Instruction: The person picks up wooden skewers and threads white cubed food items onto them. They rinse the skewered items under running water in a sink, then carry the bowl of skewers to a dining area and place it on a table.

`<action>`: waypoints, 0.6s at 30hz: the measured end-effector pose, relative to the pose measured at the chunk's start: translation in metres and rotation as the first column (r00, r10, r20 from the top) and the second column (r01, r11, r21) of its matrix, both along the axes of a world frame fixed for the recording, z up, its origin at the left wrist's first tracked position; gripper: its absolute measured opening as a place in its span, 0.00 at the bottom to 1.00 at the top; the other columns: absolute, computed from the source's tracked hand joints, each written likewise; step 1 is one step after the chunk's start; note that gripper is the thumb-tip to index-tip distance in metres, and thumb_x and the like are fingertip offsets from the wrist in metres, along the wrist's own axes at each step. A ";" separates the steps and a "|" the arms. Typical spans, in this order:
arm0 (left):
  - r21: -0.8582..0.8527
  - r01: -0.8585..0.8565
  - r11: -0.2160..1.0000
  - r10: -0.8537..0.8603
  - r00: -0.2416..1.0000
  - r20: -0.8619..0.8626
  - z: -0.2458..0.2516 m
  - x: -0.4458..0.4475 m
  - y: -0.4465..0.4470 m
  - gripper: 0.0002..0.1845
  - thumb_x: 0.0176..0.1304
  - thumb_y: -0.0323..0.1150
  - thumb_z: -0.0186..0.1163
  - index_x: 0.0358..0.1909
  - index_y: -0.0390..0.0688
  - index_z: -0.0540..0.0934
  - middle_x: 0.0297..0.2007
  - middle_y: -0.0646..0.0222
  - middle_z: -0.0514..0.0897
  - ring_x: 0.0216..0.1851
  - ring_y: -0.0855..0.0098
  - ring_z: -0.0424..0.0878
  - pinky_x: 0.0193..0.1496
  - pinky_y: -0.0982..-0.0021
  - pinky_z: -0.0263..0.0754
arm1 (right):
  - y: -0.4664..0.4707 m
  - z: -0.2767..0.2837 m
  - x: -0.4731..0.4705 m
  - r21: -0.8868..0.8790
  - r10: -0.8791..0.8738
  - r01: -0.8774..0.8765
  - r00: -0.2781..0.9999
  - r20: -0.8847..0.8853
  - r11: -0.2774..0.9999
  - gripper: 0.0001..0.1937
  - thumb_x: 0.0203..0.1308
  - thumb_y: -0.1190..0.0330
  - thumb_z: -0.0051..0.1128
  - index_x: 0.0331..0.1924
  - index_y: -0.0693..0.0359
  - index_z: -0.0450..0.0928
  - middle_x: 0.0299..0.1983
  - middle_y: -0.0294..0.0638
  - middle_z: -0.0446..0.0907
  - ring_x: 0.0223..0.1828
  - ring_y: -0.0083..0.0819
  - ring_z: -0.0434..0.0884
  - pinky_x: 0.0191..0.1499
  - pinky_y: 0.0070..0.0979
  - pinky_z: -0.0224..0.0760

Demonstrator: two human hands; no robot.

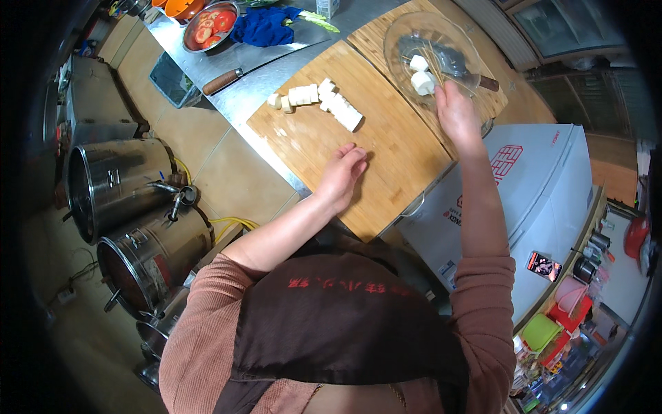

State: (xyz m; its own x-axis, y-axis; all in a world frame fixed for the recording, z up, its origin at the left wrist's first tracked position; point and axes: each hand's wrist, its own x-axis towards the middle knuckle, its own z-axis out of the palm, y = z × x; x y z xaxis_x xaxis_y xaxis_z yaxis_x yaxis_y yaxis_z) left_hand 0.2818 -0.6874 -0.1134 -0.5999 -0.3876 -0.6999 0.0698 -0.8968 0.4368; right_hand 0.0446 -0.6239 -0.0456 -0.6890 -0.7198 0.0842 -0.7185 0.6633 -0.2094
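Note:
My right hand (457, 111) reaches over the near rim of a clear glass bowl (395, 31), its fingertips closed on the ends of thin wooden skewers (433, 61). Two thick white chunks of cut food (424, 83) lie beside those fingers in the bowl. Above a large wooden cutting board (393, 129), my left hand (345, 168) hangs with loosely bent fingers; no object shows in it. Beyond it, several white cut pieces (344, 111), perhaps a peeled root vegetable, lie in two short rows. A brown knife handle (489, 83) juts out past the bowl's right side.
A wooden-handled knife (222, 82) lies on the metal table (258, 98) left of the board. Behind are a steel bowl of tomatoes (211, 27), a blue cloth (266, 27) and a leaf stalk (318, 21). A white chest freezer (538, 171) stands at right, steel drums (129, 176) at left.

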 end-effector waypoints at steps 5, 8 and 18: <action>-0.041 -0.081 0.996 0.082 0.996 0.026 -0.011 -0.003 -0.022 0.19 0.65 0.35 0.56 0.55 0.41 0.66 0.44 0.72 0.75 0.48 0.77 0.73 0.56 0.74 0.65 | -0.013 0.012 0.025 -0.387 0.200 -0.299 0.940 -0.275 0.872 0.05 0.62 0.67 0.50 0.35 0.59 0.73 0.33 0.51 0.77 0.34 0.48 0.76 0.38 0.42 0.70; -0.038 -0.112 0.993 0.112 0.994 0.003 -0.015 -0.008 -0.030 0.17 0.66 0.36 0.55 0.53 0.42 0.68 0.44 0.73 0.76 0.48 0.77 0.73 0.55 0.74 0.65 | -0.028 -0.022 0.061 -0.398 0.318 -0.219 0.926 0.203 0.891 0.07 0.62 0.67 0.50 0.34 0.62 0.71 0.34 0.53 0.75 0.37 0.51 0.75 0.42 0.42 0.68; 0.029 -0.178 0.984 0.178 0.984 -0.021 -0.021 -0.012 -0.044 0.13 0.71 0.37 0.47 0.50 0.40 0.69 0.45 0.67 0.74 0.46 0.70 0.74 0.50 0.71 0.71 | -0.065 -0.124 0.083 -0.194 0.079 0.162 0.535 0.841 0.967 0.15 0.64 0.61 0.48 0.29 0.67 0.72 0.28 0.51 0.78 0.29 0.44 0.79 0.34 0.33 0.72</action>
